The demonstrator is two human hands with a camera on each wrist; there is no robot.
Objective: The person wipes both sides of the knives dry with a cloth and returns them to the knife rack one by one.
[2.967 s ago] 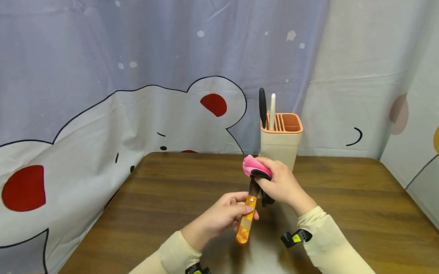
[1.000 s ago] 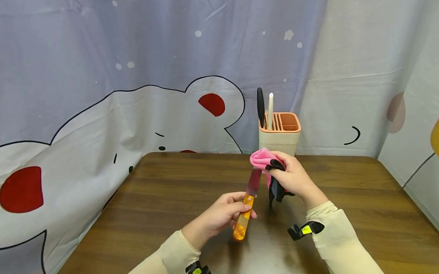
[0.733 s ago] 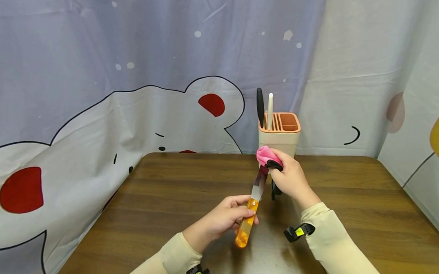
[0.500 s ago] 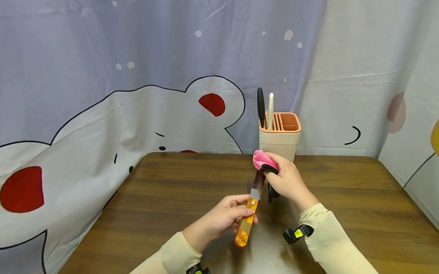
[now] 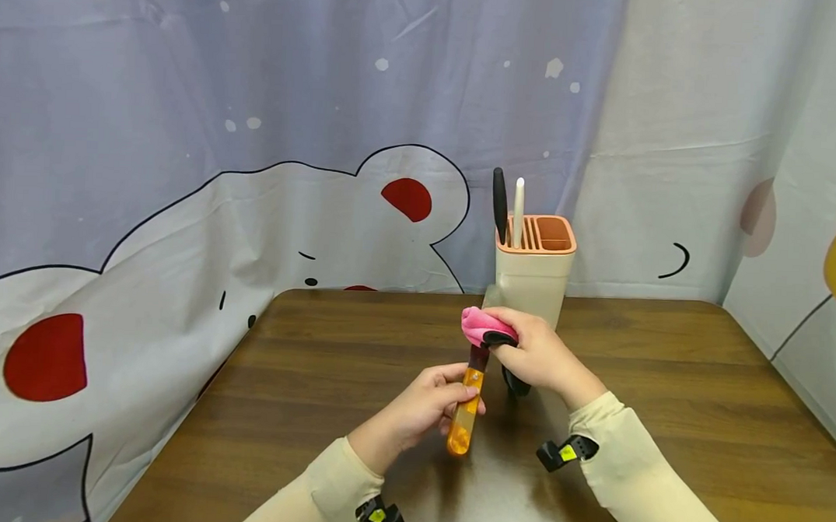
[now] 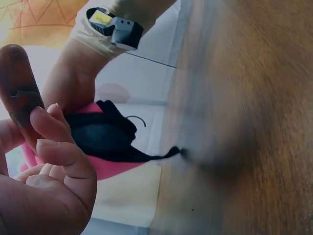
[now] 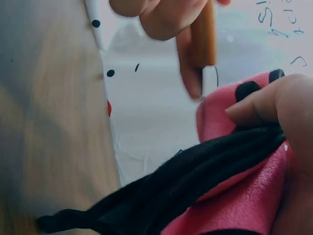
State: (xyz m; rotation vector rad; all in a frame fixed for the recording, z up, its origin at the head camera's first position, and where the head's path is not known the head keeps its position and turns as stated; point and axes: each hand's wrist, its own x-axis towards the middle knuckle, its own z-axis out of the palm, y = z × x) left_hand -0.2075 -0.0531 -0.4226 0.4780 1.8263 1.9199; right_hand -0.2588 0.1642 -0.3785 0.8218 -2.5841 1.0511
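My left hand (image 5: 418, 409) holds a knife by its amber-orange handle (image 5: 463, 419), blade pointing away from me and up above the table. In my right hand (image 5: 540, 356) is a folded pink cloth with black parts (image 5: 484, 326), wrapped over the blade just beyond the handle. A short dark stretch of blade (image 5: 479, 359) shows between cloth and handle, and a pale tip shows past the cloth. The left wrist view has the dark side of the cloth (image 6: 100, 137) hanging below the right hand. In the right wrist view, thumb and fingers pinch the cloth (image 7: 244, 196).
Behind the hands stands a cream knife block (image 5: 532, 278) with an orange slotted top. A black-handled knife (image 5: 499, 206) and a white-handled one (image 5: 519, 211) stand in its left slots. The brown wooden table (image 5: 345, 336) backs onto a printed curtain (image 5: 292, 92).
The cloth has slid down the blade from near its tip toward the handle, covering the stretch that was bare half a second ago. The left hand keeps its hold and has shifted only slightly.
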